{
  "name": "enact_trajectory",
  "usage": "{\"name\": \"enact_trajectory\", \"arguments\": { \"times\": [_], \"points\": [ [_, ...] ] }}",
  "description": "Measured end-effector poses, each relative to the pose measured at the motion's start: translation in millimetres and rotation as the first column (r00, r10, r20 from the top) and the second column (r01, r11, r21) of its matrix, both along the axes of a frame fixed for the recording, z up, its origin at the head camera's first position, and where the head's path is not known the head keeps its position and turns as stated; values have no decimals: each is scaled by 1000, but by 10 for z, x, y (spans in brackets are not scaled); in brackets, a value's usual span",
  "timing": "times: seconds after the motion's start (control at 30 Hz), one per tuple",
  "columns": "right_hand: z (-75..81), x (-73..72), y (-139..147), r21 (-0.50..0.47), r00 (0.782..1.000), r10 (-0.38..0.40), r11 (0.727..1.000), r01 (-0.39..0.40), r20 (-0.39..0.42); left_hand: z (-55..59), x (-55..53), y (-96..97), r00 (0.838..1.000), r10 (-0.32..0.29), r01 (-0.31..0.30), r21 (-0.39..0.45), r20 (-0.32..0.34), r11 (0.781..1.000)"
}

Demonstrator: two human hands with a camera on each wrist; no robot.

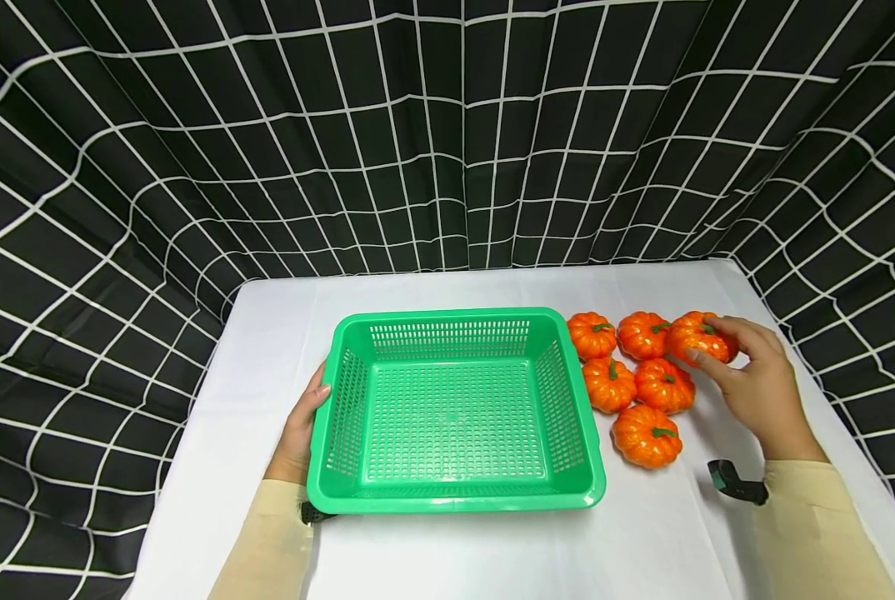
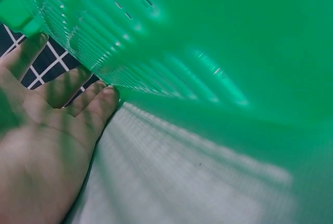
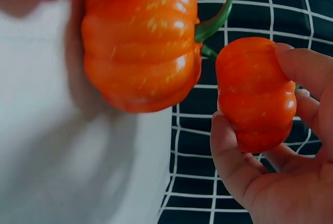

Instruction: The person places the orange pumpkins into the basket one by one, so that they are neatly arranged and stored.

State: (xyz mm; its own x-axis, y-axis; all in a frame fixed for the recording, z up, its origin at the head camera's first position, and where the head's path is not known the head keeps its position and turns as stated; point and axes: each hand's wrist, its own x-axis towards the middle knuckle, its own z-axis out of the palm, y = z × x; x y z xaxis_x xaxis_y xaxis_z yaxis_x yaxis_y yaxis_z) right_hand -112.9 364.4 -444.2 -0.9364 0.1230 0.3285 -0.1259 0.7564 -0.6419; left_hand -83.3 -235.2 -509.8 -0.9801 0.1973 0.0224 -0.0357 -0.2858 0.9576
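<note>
My left hand (image 1: 297,429) holds the left side of a green plastic basket (image 1: 455,504), its thumb tip over the rim. In the left wrist view the fingers of that hand (image 2: 57,115) lie against the basket's slotted outer wall (image 2: 156,73). Thumb and fingers of my right hand (image 1: 766,387) grip a shiny orange pumpkin (image 1: 693,335) at the back right. The right wrist view shows this pumpkin (image 3: 256,94) between thumb and fingertips, with another pumpkin (image 3: 143,47) close by. The basket's slotted floor is bare.
Several more small pumpkins (image 1: 665,386) with green stems are grouped between the basket's right side and my right hand. A white cloth (image 1: 492,558) covers the table. Black curtains (image 1: 447,150) with a white grid hang behind and at both sides.
</note>
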Motion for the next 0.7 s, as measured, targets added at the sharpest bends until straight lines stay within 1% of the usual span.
{"name": "enact_trajectory", "arguments": {
  "times": [0.13, 0.23, 0.4, 0.5, 0.7],
  "points": [
    [17, -2, -61, -13, 1000, 9, 1000, -9, 2, -8, 2, -1, 1000, 2, -2, 4, 21, 1000],
    [37, -13, -98, -17, 1000, 17, 1000, -16, 6, -22, 5, -7, 1000, -6, 5, 30, 20, 1000],
    [87, -17, -163, -28, 1000, 18, 999, -18, 5, -14, 5, -6, 999, -33, 33, 70, 7, 997],
    [112, -21, -216, -35, 1000, 25, 999, -24, 6, -11, 6, -3, 999, -34, 33, 66, 8, 997],
    [186, -32, -322, -49, 998, 46, 998, -43, 48, -20, 6, -6, 1000, -21, 20, 53, 11, 998]
  ]
}}
